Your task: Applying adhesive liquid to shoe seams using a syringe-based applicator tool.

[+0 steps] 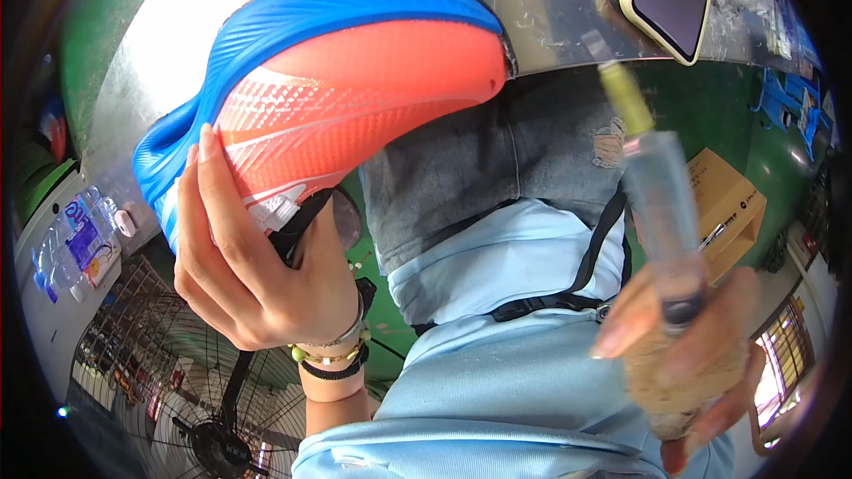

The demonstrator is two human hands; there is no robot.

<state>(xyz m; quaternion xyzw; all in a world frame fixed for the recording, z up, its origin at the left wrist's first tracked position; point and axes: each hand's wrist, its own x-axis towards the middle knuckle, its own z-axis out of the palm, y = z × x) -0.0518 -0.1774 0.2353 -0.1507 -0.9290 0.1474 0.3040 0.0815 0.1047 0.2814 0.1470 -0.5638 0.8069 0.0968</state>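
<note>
Coral-red and blue, a shoe [346,88] is held up on its side in the left grip [257,257], its blue sole toward the far side and its toe pointing to the right; the fingers of that grip lie along the outer wall near the heel, pinching it by the collar, and the thumb is mostly hidden behind the dark lining; a beaded bracelet [324,357] and dark bands circle the wrist; the shoe overlaps the near edge of the metal tabletop [550,0] in view, though whether it touches it I cannot tell; the right grip [721,328], blurred, is closed around a clear syringe-like tube [666,204] whose yellow-green tip [628,102] points up and away, apart from the shoe, with a tan lump [679,381] also in the palm, too blurred to name; a phone [670,0] in a pale case lies at the tabletop's edge; between the grips show grey jeans [461,150] and a light-blue garment [515,381]; a cardboard box [732,204] stands to the right, a clear bottle [84,244] lies to the left, and a wire-caged fan [217,443] sits below it.
</note>
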